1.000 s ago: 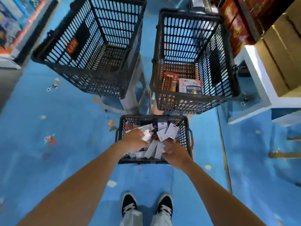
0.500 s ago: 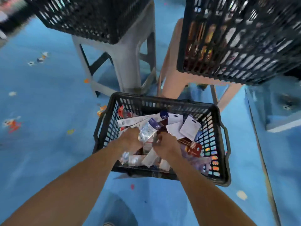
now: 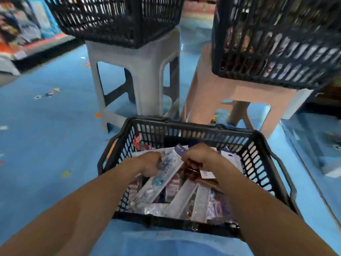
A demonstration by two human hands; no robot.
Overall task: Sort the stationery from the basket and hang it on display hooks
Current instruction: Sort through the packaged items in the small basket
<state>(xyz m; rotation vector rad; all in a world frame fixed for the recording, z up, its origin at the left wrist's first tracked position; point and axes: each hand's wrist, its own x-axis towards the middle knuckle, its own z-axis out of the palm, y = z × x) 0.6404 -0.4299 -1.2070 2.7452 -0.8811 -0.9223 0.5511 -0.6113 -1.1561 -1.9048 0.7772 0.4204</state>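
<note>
The left hand (image 3: 147,164) curls its fingers round a long clear blister pack (image 3: 156,182); the right hand (image 3: 201,157), touching it, pinches a brown packet (image 3: 191,171); both reach into the black floor basket (image 3: 184,225), where the stationery (image 3: 184,198) lies heaped; the forearms hide some packs; beyond, on the blue floor (image 3: 46,135), a grey stool (image 3: 136,71) and a tan stool (image 3: 230,85) bear an empty-looking basket (image 3: 118,21) and a stocked basket (image 3: 276,43).

Basket: black slotted plastic basket (image 3: 258,150), upright on the blue floor (image 3: 46,145).
Contents: long clear plastic stationery packs (image 3: 184,198) with white and purple header cards, piled loose and crosswise.
Top pack: clear pack with blue pieces (image 3: 166,170), tilted, upper end raised mid-pile.
</note>
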